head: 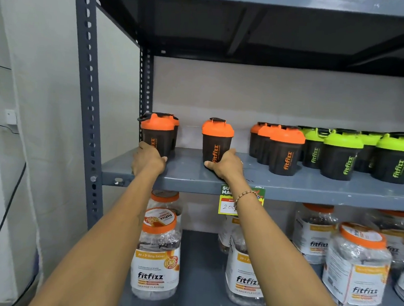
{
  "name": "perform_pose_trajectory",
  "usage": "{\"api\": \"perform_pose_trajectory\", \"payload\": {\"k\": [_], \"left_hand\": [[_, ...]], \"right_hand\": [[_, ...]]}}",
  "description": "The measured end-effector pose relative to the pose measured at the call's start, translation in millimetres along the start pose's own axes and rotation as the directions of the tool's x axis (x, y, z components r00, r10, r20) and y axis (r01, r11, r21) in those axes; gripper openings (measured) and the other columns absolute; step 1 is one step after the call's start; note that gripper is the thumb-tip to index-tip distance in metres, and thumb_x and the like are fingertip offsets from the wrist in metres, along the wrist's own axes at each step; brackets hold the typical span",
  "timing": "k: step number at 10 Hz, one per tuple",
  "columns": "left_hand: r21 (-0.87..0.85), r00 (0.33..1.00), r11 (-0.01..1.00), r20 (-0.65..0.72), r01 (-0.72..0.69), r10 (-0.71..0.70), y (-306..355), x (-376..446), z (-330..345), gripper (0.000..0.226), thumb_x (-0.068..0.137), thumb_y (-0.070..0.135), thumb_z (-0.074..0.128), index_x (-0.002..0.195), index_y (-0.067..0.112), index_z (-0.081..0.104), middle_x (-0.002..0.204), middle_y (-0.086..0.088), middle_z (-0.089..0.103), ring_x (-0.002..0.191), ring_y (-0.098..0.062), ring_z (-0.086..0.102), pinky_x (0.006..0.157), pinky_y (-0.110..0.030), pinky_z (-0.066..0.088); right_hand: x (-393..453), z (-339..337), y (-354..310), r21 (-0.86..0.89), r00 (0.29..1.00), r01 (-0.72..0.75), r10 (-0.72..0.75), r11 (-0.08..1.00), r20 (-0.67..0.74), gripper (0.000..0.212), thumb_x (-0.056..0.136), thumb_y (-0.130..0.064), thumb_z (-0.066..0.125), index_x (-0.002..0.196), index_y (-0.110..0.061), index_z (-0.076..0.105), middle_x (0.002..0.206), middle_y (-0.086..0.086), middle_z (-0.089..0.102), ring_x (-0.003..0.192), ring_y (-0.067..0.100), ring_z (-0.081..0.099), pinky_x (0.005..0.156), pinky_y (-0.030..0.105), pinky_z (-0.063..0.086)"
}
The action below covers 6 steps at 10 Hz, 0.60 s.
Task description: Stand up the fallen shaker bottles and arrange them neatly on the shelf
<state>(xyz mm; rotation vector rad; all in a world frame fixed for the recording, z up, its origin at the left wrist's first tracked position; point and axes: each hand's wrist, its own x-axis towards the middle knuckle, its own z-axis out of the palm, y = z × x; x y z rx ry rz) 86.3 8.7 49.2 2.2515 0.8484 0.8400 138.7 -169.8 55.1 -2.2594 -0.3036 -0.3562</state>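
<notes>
Black shaker bottles stand upright on the grey metal shelf [218,180]. My left hand [148,159] grips the base of an orange-lidded shaker [158,133] at the shelf's far left, with another orange-lidded one close behind it. My right hand [226,165] holds the base of a second orange-lidded shaker [216,139] standing alone in the middle. To the right, three orange-lidded shakers [284,151] stand in a diagonal row, then several green-lidded shakers [342,155] in rows. No bottle lies on its side in view.
A perforated steel upright [87,97] borders the shelf on the left, and another shelf [253,25] hangs overhead. A price tag [227,200] hangs on the front lip. Clear orange-capped jars [158,252] fill the shelf below. A white wall is at left.
</notes>
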Motion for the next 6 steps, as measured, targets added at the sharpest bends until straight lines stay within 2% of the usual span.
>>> {"api": "perform_pose_trajectory", "payload": {"k": [3,5,6], "left_hand": [[0.015,1.000,1.000,0.008,0.007,-0.008,2,-2,0,0.067,0.086,0.029,0.066,0.136,0.002,0.030,0.133,-0.020,0.048,0.123,-0.036,0.047,0.097,-0.048,0.043],[-0.031,1.000,0.999,0.026,0.005,-0.004,3,-3,-3,0.074,0.085,0.029,0.068,0.138,0.000,0.026,0.135,-0.022,0.047,0.123,-0.038,0.047,0.099,-0.048,0.043],[-0.094,0.999,0.996,-0.032,-0.001,-0.002,1,-9,-8,0.080,0.083,0.030,0.070,0.140,-0.003,0.023,0.138,-0.023,0.039,0.126,-0.039,0.043,0.103,-0.047,0.040]], "right_hand": [[-1,2,-2,-0.018,1.000,0.010,-0.010,1.000,0.008,0.070,0.083,-0.037,0.070,0.132,-0.001,0.034,0.136,0.019,0.050,0.129,0.037,0.045,0.101,0.042,0.043],[-4,-1,-3,0.009,1.000,-0.002,0.002,1.000,0.008,0.075,0.082,-0.037,0.072,0.133,0.002,0.034,0.135,0.020,0.051,0.129,0.037,0.045,0.101,0.042,0.043],[-10,-4,-4,0.054,0.997,0.045,-0.041,0.998,-0.071,0.070,0.081,-0.031,0.073,0.131,0.002,0.036,0.134,0.021,0.051,0.127,0.038,0.046,0.101,0.043,0.042]]}}
